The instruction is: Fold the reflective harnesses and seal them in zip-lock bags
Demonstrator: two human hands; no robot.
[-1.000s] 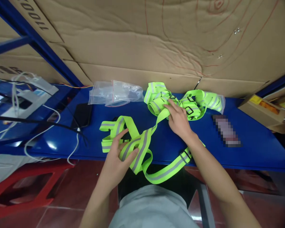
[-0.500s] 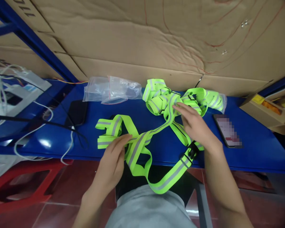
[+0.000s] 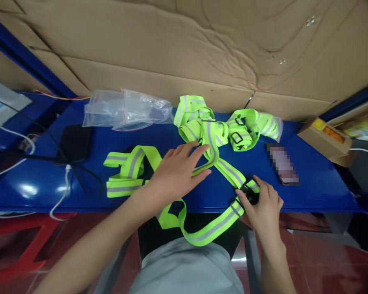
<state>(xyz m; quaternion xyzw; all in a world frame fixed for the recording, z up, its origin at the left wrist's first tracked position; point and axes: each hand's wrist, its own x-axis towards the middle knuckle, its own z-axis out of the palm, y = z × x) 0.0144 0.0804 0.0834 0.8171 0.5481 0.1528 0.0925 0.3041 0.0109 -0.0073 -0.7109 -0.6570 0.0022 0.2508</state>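
The right hand (image 3: 266, 207), right of the frame's centre, pinches the black buckle (image 3: 251, 194) of a yellow-green strap (image 3: 214, 232) looping through the lower middle. The left hand (image 3: 174, 173), at centre, spreads thumb and fingers apart over the strap. Bundled straps (image 3: 192, 116) lie beyond, upper middle.

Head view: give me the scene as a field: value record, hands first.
left hand: over neon strap, thumb and forefinger apart; contact unclear
right hand: thumb and fingers around black buckle
neon strap layout: loose, front loop dipping past front edge of blue table
table back: clear plastic bags, strap bundles
table right: phone, cardboard box
table left: dark flat device
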